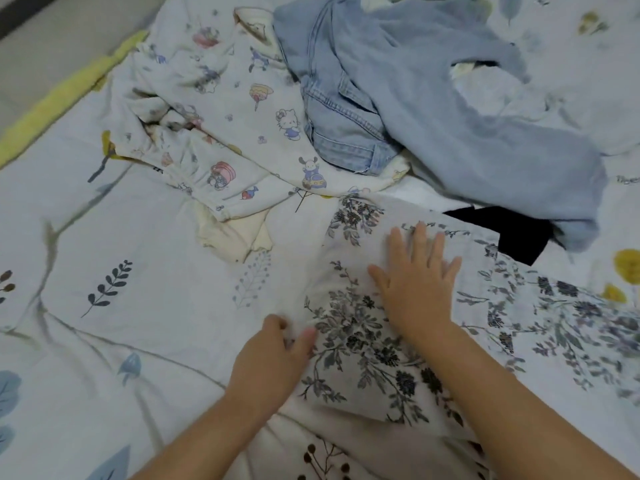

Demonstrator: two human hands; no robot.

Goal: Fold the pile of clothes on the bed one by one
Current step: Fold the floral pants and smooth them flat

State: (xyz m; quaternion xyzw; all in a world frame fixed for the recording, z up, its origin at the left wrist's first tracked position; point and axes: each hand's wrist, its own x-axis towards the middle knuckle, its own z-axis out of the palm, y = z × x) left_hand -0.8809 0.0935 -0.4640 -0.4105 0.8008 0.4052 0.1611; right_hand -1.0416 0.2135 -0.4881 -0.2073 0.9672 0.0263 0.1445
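Observation:
A white garment with dark floral print [367, 327] lies spread on the bed in front of me. My right hand [417, 278] lies flat on it with fingers straight and spread. My left hand [277, 355] pinches the garment's left edge, fingers curled into the cloth. Behind lies the pile: a white cartoon-print pyjama piece [228, 109], light-blue jeans [346, 109], a pale-blue sweatshirt [467, 133] and a black piece [505, 230] partly under it.
The bed sheet [104, 271] is white with leaf and branch prints. A cream cloth [232, 237] peeks from under the pyjama piece. A yellow strip [69, 95] runs along the bed's far left edge, with floor beyond it.

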